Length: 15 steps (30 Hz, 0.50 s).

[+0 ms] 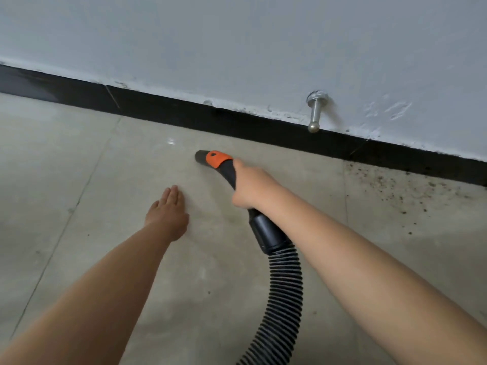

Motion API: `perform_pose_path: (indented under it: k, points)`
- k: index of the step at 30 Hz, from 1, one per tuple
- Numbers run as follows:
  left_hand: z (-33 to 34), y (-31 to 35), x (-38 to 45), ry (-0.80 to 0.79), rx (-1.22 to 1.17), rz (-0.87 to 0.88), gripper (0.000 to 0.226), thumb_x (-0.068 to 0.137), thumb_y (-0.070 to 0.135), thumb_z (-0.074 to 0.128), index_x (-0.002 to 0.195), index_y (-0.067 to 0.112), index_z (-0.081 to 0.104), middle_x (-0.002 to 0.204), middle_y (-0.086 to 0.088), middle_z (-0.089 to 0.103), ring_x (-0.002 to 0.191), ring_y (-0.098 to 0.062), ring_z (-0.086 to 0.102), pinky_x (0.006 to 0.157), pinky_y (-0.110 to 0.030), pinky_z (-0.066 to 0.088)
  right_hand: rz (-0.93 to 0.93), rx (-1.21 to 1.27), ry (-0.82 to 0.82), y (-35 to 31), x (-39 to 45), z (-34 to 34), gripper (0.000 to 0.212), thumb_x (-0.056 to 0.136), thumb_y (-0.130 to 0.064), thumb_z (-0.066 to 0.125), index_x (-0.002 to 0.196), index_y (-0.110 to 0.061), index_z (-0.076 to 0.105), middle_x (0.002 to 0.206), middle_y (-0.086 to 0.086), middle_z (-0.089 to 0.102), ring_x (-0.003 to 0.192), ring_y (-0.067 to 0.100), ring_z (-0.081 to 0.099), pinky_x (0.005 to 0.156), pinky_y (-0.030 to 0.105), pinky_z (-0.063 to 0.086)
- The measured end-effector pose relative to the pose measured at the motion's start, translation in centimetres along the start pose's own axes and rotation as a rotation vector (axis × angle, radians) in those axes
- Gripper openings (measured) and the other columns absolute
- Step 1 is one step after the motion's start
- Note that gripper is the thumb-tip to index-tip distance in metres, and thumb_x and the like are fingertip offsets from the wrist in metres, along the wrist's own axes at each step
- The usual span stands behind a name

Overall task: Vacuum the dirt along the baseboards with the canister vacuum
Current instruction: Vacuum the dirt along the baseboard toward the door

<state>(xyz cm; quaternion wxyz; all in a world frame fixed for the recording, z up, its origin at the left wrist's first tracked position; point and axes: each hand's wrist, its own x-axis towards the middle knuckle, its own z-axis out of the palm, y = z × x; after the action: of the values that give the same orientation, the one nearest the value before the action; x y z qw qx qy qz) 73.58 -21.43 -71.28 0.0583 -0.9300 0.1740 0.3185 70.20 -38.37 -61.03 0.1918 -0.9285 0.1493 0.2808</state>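
Left hand (168, 212): fingers straight and together, palm down flat on the tiled floor (66, 167), holding nothing.
Nozzle (202, 156): dark open tip with an orange collar, low over the floor just short of the black baseboard (184, 114), pointing left.
Right hand (250, 184): grip curled round the black vacuum handle (228, 172) just behind the collar.
Hose (283, 299): ribbed, trailing down under the right forearm.
Door stop (315, 111): metal, on the wall.
Dirt (395, 185): dark specks along the baseboard, well right of the grip.
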Motion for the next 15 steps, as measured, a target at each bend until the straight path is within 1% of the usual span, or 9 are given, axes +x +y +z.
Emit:
perform_pose_path:
  k: [2, 4, 6, 8, 9, 11, 12, 15]
  points:
    - [-0.3, -0.7, -0.2, 0.016, 0.023, -0.004, 0.061, 0.102, 0.029, 0.027, 0.151, 0.006, -0.001, 0.158, -0.006, -0.011, 0.147, -0.019, -0.007, 0.118, -0.032, 0.01, 0.018, 0.001, 0.004, 0.7, -0.4, -0.2, 0.071, 0.084, -0.009, 0.054, 0.144, -0.015, 0.017, 0.113, 0.014, 0.054, 0.084, 0.027, 0.05, 0.067, 0.032, 0.039]
    - [-0.8, -0.6, -0.3, 0.031, 0.03, 0.025, 0.06, 0.102, 0.028, 0.027, 0.151, 0.005, 0.002, 0.159, -0.007, -0.008, 0.147, -0.019, -0.006, 0.118, -0.032, 0.011, 0.1, 0.014, 0.03, 3.5, -1.7, -0.9, 0.069, 0.083, -0.009, 0.055, 0.143, -0.013, 0.02, 0.112, 0.014, 0.055, 0.088, 0.028, 0.052, 0.069, 0.031, 0.039]
    - [-1.2, 0.5, -0.5, 0.051, 0.033, 0.095, 0.057, 0.102, 0.026, 0.027, 0.151, 0.006, 0.005, 0.159, -0.006, -0.004, 0.147, -0.018, -0.003, 0.118, -0.03, 0.011, 0.225, -0.001, 0.049, 7.1, -4.0, -1.8, 0.07, 0.082, -0.008, 0.056, 0.142, -0.013, 0.022, 0.107, 0.014, 0.055, 0.086, 0.028, 0.052, 0.069, 0.029, 0.04]
    - [-1.3, 2.2, -0.5, 0.083, 0.041, 0.196, 0.054, 0.102, 0.023, 0.026, 0.15, 0.006, 0.009, 0.159, -0.005, -0.001, 0.147, -0.017, 0.0, 0.117, -0.029, 0.012, 0.329, -0.043, 0.031, 9.5, -6.7, -2.0, 0.076, 0.08, -0.008, 0.057, 0.144, -0.016, 0.018, 0.097, 0.012, 0.055, 0.081, 0.027, 0.052, 0.068, 0.029, 0.044]
    - [-1.2, 3.3, -0.4, 0.096, 0.04, 0.246, 0.052, 0.102, 0.021, 0.025, 0.15, 0.007, 0.011, 0.159, -0.005, 0.001, 0.147, -0.016, 0.002, 0.117, -0.028, 0.012, 0.341, -0.067, 0.017, 10.0, -7.8, -1.7, 0.078, 0.08, -0.008, 0.057, 0.145, -0.017, 0.015, 0.091, 0.01, 0.053, 0.079, 0.027, 0.051, 0.067, 0.029, 0.044]
    - [-1.0, 5.7, -0.5, 0.107, 0.039, 0.318, 0.05, 0.102, 0.017, 0.024, 0.15, 0.007, 0.013, 0.159, -0.004, 0.005, 0.147, -0.016, 0.005, 0.117, -0.028, 0.013, 0.297, -0.115, -0.02, 10.0, -9.7, -0.5, 0.081, 0.08, -0.009, 0.055, 0.146, -0.019, 0.01, 0.082, 0.007, 0.048, 0.074, 0.026, 0.05, 0.065, 0.029, 0.043]
    - [-1.0, 6.7, -0.5, 0.108, 0.042, 0.336, 0.05, 0.102, 0.015, 0.023, 0.15, 0.007, 0.014, 0.159, -0.004, 0.006, 0.147, -0.016, 0.006, 0.117, -0.028, 0.013, 0.271, -0.127, -0.04, 9.7, -10.3, 0.3, 0.082, 0.08, -0.009, 0.055, 0.147, -0.02, 0.008, 0.08, 0.006, 0.046, 0.073, 0.026, 0.049, 0.064, 0.029, 0.043]
    - [-1.5, 8.0, -0.2, 0.111, 0.044, 0.261, 0.05, 0.098, 0.01, 0.027, 0.147, 0.004, 0.022, 0.156, -0.008, 0.018, 0.145, -0.02, 0.017, 0.115, -0.033, 0.021, 0.254, -0.119, -0.024, 9.5, -10.6, 1.6, 0.079, 0.081, -0.009, 0.053, 0.146, -0.021, 0.01, 0.077, 0.005, 0.043, 0.07, 0.026, 0.047, 0.061, 0.029, 0.041]
